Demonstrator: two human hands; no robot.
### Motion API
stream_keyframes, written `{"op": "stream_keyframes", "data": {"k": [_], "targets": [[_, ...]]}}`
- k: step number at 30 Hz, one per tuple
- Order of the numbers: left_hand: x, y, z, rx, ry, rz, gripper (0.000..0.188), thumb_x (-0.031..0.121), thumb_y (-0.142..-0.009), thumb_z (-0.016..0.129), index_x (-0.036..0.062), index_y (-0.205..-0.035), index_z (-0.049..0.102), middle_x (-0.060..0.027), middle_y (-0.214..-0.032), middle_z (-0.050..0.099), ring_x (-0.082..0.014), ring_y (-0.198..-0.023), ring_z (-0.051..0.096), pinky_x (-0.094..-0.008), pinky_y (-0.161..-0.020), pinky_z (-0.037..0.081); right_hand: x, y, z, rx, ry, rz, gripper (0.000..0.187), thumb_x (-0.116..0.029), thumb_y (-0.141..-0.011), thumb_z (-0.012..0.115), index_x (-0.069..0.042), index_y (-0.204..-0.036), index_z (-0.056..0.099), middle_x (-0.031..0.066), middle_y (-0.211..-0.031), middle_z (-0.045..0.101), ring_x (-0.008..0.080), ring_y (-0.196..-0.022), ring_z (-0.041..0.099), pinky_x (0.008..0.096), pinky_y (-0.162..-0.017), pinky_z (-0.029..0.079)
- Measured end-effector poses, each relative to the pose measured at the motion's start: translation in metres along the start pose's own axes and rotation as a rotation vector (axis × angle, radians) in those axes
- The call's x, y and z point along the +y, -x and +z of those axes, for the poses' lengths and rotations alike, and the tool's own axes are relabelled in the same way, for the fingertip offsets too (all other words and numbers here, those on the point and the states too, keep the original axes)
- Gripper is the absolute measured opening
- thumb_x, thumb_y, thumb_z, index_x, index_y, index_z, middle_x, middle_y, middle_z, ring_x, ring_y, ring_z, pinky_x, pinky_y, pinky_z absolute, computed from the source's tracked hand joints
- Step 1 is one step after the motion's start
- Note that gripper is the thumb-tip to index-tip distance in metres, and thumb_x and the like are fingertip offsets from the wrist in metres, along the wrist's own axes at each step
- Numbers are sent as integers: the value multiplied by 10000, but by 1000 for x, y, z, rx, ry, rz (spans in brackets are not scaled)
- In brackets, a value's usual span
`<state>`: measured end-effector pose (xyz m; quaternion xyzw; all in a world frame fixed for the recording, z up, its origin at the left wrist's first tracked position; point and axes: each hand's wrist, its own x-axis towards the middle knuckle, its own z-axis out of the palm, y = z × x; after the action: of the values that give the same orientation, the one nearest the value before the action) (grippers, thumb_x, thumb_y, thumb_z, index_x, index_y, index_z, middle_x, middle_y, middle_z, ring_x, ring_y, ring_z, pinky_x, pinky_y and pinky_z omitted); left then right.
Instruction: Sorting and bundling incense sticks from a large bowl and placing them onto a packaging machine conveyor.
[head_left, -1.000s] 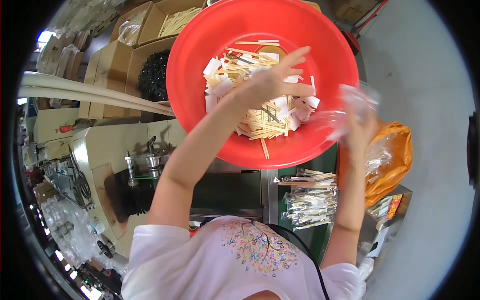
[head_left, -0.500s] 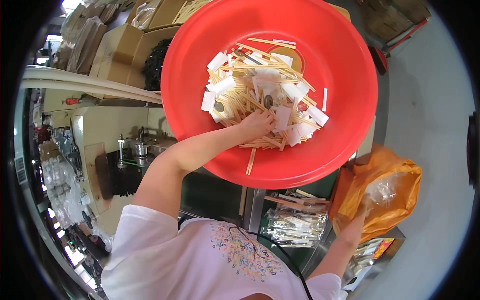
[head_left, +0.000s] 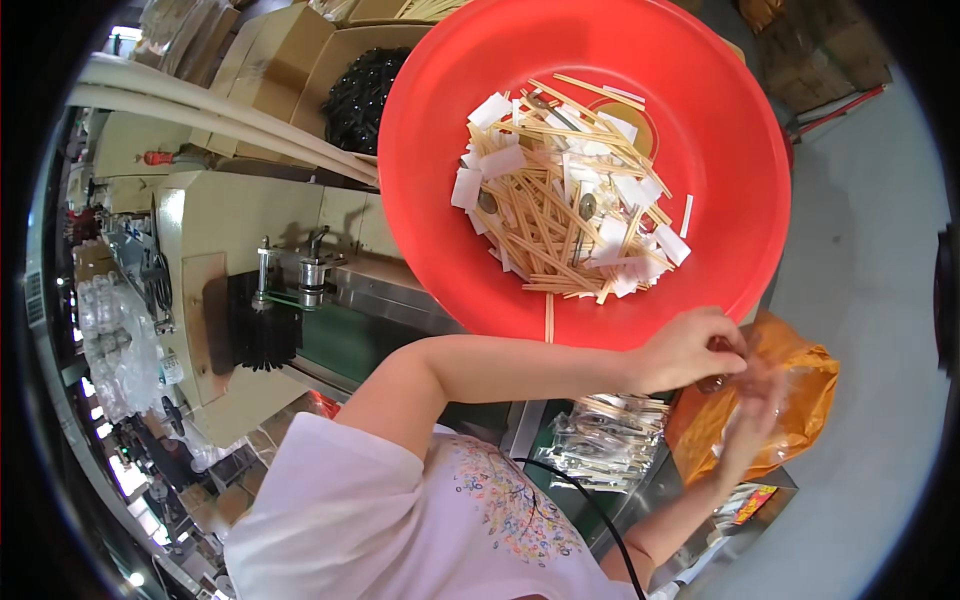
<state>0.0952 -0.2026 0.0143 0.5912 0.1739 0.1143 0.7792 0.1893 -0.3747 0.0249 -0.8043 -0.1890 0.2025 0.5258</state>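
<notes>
Orange and crumpled, a bag [head_left: 797, 345] sits at the right, close to the near right rim of a red tub [head_left: 735, 200]. Both hands are close together at the bag — the left hand [head_left: 695, 352] with its fingers curled narrow, the right hand [head_left: 755, 412] blurred — and I cannot tell what either holds. Inside the tub, chopsticks [head_left: 540, 225] lie in a loose heap, mixed with white slips [head_left: 502, 162] and spoons [head_left: 587, 207]. Clear packets [head_left: 605, 445] are piled left of the bag; black pieces [head_left: 365, 95] fill a carton [head_left: 262, 85] at the far left.
</notes>
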Motion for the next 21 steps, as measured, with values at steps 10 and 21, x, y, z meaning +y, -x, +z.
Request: {"op": "stream_keyframes", "data": {"k": [10, 21], "targets": [[-66, 8, -240, -267, -1794, -442, 222, 115, -698, 636, 75, -915, 665, -76, -963, 618, -219, -937, 560, -345, -750, 461, 63, -31, -132, 389, 1253, 71, 305, -184, -879, 517, 39, -1086, 526, 168, -951, 604, 301, -902, 574, 371, -780, 449], [-42, 13, -250, -298, -1747, -292, 255, 188, -704, 643, 55, -921, 646, -96, -1037, 583, -246, -1055, 488, -361, -827, 407, 64, -141, 280, -533, 960, -198, 252, -310, -778, 565, -85, -875, 623, 154, -906, 599, 331, -827, 600, 444, -698, 476]]}}
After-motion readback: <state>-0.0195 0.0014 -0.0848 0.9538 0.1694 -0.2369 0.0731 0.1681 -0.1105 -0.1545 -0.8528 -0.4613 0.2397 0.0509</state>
